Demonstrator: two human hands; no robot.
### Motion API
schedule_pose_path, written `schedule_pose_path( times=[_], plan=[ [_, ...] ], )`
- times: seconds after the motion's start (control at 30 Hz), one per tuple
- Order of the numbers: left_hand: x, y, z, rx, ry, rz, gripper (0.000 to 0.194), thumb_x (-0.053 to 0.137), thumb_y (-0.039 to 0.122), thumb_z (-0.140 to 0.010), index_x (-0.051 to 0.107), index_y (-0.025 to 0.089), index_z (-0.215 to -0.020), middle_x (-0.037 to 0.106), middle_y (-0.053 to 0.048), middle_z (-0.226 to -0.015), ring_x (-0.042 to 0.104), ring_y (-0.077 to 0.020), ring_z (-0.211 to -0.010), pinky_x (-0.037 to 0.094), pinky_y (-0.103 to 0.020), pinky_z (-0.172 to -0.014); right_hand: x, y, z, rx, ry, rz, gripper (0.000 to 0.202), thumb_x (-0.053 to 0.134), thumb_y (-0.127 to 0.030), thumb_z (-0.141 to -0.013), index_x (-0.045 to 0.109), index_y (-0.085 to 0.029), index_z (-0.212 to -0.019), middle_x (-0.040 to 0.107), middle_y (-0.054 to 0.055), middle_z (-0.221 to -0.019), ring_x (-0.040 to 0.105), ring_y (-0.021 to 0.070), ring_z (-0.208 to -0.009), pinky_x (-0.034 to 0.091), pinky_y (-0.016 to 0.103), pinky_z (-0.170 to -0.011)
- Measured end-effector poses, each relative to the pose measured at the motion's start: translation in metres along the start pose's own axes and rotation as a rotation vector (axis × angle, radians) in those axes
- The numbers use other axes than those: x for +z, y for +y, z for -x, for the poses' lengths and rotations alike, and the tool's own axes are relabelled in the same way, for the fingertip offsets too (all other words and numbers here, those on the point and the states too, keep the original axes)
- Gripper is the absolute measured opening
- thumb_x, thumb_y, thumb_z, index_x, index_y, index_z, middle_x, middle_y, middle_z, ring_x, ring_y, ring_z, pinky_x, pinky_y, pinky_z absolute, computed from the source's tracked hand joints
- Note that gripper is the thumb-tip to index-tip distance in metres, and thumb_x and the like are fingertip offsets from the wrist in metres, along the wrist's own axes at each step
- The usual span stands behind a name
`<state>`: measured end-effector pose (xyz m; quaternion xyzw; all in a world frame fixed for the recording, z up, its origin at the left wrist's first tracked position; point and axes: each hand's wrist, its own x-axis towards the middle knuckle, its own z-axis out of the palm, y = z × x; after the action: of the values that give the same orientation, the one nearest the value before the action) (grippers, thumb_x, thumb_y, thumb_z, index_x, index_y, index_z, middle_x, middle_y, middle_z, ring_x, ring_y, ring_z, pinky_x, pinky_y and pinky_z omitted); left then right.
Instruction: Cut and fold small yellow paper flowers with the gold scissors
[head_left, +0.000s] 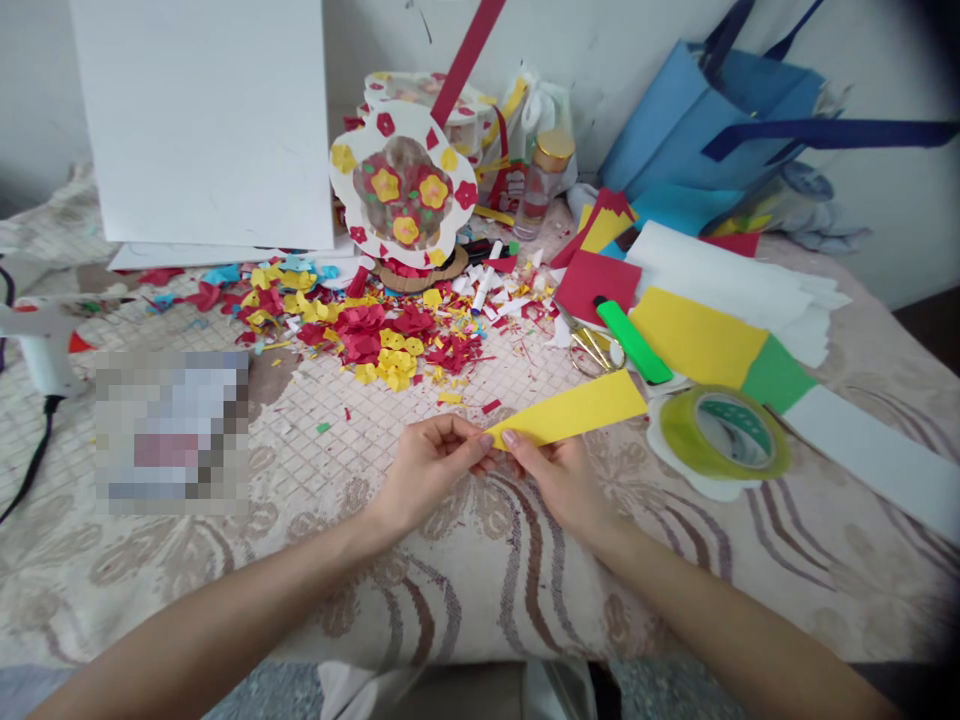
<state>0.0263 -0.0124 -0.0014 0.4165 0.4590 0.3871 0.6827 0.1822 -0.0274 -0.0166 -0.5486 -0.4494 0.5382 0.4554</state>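
A long yellow paper strip (577, 412) is held between my two hands above the tablecloth, slanting up to the right. My left hand (431, 465) pinches its left end between thumb and fingers. Close beside it, my right hand (559, 480) grips the lower edge, its thumb on top and the fingers underneath. Beyond the strip lie gold-handled scissors (596, 350) and a bright green box cutter (634, 340). A roll of clear yellowish tape (694, 440) rests on white paper to the right of my right hand.
Cut paper flowers (382, 340) and scraps are heaped past my hands. Behind them stands a flower-decorated paper lantern (405, 190). A glue gun (45, 350) is at far left, near a blurred-out flat object (176, 430). Coloured paper sheets (690, 325) and a blue bag (675, 130) occupy the right.
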Motion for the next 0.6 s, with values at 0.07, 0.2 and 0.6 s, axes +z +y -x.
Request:
schedule_pose_path(
  times=[0.07,0.2,0.6],
  plan=[
    [0.0005,0.0001,0.0008,0.002,0.004,0.014,0.019,0.070,0.029,-0.073,0.060,0.013,-0.069,0.067,-0.002,-0.061,0.062,-0.0109,-0.057,0.051,-0.022,-0.058,0.0007,-0.0017,0.0007,0.001,-0.008,0.005,0.020,0.063,-0.036,-0.077,0.064,-0.017,-0.072,0.061,-0.001,-0.058,0.051,0.0105,-0.049,0.041,0.022,-0.046],
    [0.0010,0.0005,0.0015,0.010,0.002,0.022,0.019,0.069,0.029,-0.074,0.060,0.013,-0.070,0.067,-0.002,-0.062,0.062,-0.0109,-0.057,0.051,-0.022,-0.059,0.0014,-0.0022,0.0010,-0.016,-0.017,0.002,0.020,0.063,-0.036,-0.077,0.064,-0.017,-0.070,0.062,-0.001,-0.058,0.051,0.0105,-0.049,0.040,0.022,-0.045],
    [0.0014,-0.0018,0.0009,0.027,0.019,-0.008,0.020,0.070,0.030,-0.073,0.059,0.013,-0.070,0.067,-0.002,-0.061,0.062,-0.0109,-0.057,0.051,-0.022,-0.059,0.0011,-0.0025,-0.0001,0.020,-0.020,-0.013,0.022,0.063,-0.037,-0.077,0.064,-0.017,-0.071,0.059,-0.002,-0.056,0.048,0.0094,-0.047,0.039,0.021,-0.043]
  ],
)
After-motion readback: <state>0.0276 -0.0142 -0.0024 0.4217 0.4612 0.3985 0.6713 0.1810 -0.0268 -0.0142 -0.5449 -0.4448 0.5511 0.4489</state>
